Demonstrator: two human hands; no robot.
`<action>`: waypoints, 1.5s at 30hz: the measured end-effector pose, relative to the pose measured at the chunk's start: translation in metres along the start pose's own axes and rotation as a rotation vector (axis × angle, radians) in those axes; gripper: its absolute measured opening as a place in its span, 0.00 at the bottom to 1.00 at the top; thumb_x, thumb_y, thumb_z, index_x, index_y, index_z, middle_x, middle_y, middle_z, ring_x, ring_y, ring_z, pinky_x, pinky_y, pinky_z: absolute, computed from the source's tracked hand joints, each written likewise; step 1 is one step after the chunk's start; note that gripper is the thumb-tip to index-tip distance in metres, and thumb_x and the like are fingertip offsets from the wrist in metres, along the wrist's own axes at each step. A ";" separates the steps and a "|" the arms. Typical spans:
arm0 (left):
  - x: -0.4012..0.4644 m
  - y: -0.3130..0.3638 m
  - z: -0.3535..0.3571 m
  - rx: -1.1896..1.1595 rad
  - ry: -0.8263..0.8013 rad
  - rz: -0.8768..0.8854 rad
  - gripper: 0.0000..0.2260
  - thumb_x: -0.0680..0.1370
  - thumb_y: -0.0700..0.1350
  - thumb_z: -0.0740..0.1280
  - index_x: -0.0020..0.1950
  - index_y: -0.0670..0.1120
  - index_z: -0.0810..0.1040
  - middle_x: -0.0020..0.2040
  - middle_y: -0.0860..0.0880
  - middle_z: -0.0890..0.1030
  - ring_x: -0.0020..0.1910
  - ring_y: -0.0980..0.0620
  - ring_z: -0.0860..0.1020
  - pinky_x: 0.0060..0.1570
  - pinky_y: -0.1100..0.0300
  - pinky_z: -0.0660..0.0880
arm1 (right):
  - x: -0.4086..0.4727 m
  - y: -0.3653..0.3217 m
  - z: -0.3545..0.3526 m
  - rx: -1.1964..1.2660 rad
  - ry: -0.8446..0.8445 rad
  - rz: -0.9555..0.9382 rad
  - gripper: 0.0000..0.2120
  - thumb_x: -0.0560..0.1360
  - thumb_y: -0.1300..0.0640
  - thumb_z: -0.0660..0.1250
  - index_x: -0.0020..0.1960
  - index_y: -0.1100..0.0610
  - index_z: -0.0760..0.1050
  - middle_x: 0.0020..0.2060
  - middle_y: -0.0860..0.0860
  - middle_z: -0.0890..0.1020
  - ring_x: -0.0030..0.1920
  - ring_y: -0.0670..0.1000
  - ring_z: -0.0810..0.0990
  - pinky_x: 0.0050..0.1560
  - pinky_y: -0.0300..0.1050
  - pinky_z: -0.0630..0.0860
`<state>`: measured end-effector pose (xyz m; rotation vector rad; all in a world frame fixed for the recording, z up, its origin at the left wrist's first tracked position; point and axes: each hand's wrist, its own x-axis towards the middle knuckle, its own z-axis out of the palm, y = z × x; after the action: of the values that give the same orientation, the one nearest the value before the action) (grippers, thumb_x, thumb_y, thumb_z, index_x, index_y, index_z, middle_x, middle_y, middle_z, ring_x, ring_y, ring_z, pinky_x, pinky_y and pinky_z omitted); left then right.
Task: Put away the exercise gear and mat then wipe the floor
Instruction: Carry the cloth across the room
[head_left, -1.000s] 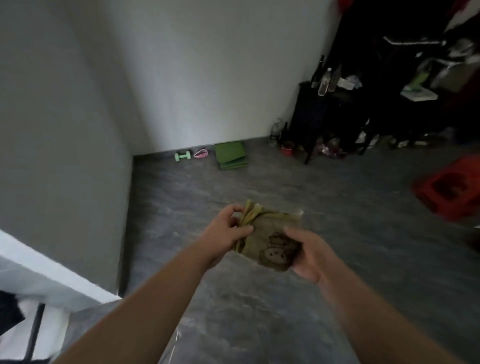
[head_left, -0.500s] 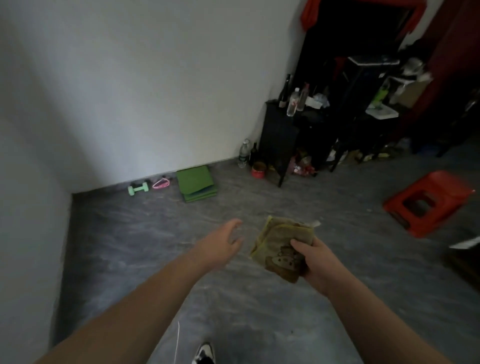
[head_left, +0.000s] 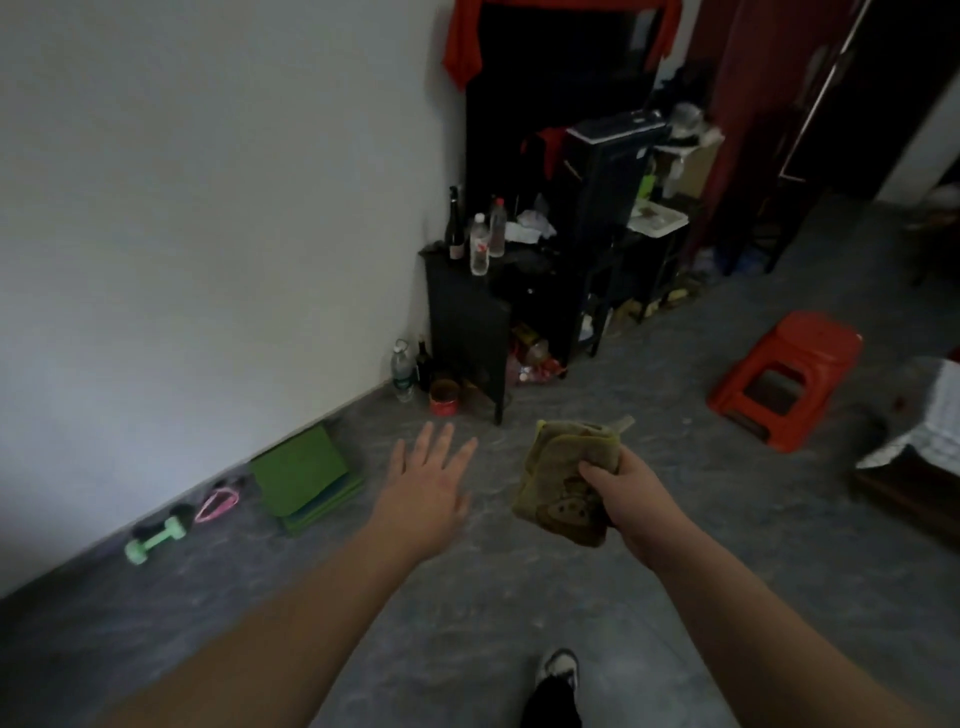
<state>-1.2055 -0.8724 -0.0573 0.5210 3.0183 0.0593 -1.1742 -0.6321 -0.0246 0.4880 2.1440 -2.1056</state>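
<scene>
Left hand (head_left: 423, 486) off the cloth (head_left: 566, 480) now, where a second ago both hands worked its folds together; fingers spread flat, palm down, holding nothing, just left of the cloth and apart from it. Right hand (head_left: 626, 493) alone carrying the cloth, fingers and thumb curled round its lower right edge, folded wad standing upright with a printed figure facing out. Closer to the wall than a second ago too, with the gear looming larger. Reads as: folding done, gear already stowed, wiping about to start. Against the wall, left of the cloth: one green mat (head_left: 304, 475), folded flat in a stack; just left of the mat, one pink band (head_left: 218, 501), possibly a loop or rope, too blurred to tell; left again, one green dumbbell (head_left: 156, 538) lying on its side. All three on the floor (head_left: 467, 597) along the skirting, well apart from both hands. Right of the mat, a black cabinet (head_left: 467, 322) with three bottles on its top and two more standing at its foot beside one red tub (head_left: 444, 397). Well right of the cloth, one red stool (head_left: 789, 379). One shoe (head_left: 558, 670) in view below the cloth. Likely next need: crouching to bring the cloth down to the floor.
</scene>
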 end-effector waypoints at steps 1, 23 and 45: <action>0.031 0.001 -0.001 0.001 0.012 0.000 0.31 0.82 0.56 0.55 0.80 0.55 0.43 0.81 0.47 0.42 0.79 0.45 0.38 0.76 0.39 0.43 | 0.026 -0.005 -0.006 0.022 0.003 -0.008 0.13 0.80 0.63 0.62 0.55 0.47 0.77 0.52 0.53 0.84 0.53 0.54 0.84 0.58 0.61 0.79; 0.549 -0.100 0.014 -0.153 0.008 -0.062 0.28 0.82 0.56 0.54 0.79 0.57 0.46 0.81 0.48 0.47 0.79 0.45 0.42 0.76 0.41 0.46 | 0.585 -0.105 0.011 0.120 0.034 0.234 0.10 0.82 0.62 0.61 0.59 0.51 0.76 0.53 0.55 0.84 0.52 0.57 0.83 0.55 0.60 0.80; 0.884 -0.162 0.134 -0.381 -0.228 -0.351 0.32 0.80 0.55 0.56 0.80 0.55 0.44 0.81 0.45 0.48 0.79 0.43 0.43 0.76 0.42 0.48 | 1.046 -0.073 0.073 -0.336 -0.552 0.623 0.14 0.81 0.60 0.62 0.64 0.49 0.75 0.58 0.53 0.82 0.58 0.55 0.81 0.61 0.58 0.76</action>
<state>-2.0780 -0.7243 -0.2616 -0.0354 2.7268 0.5016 -2.1945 -0.5380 -0.2609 0.4023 1.6821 -1.3166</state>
